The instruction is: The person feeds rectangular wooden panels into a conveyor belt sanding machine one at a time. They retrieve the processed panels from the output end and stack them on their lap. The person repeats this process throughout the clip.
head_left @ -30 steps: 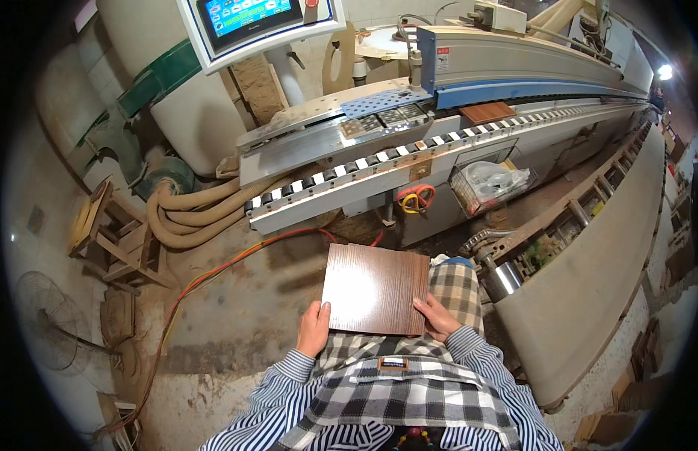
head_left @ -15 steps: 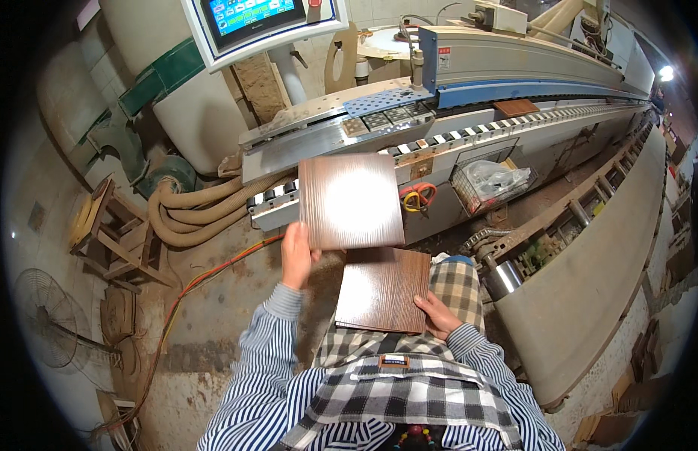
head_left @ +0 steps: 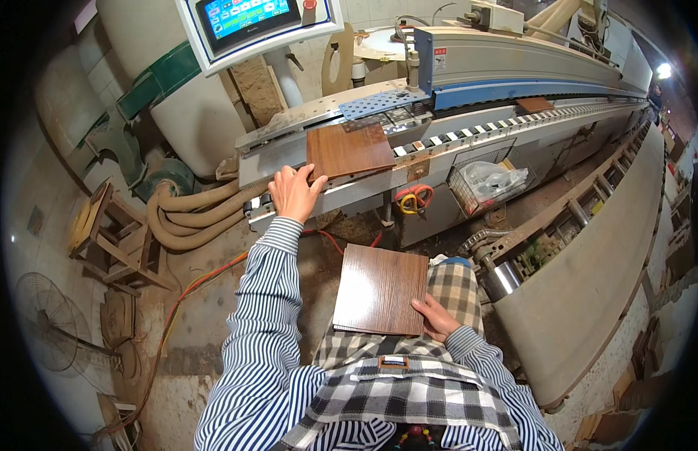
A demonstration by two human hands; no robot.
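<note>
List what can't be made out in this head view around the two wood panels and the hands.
- Right hand: its fingers lie under the lower wood panel, hidden.
- Left hand: its palm side and its contact with the upper wood panel are hidden by its own back.
- Machine bed beneath the upper panel: covered by it.
- Far end of the conveyor track: too small and bent by the fisheye rim.
- Wire basket: contents blurred.

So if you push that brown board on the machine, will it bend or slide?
The brown board probably stays stiff: it lies flat and its edges look straight. It likely slides easily, since it looks smooth and rests on the machine's metal bed. The left hand touches one corner only, so it seems fairly light.
</note>
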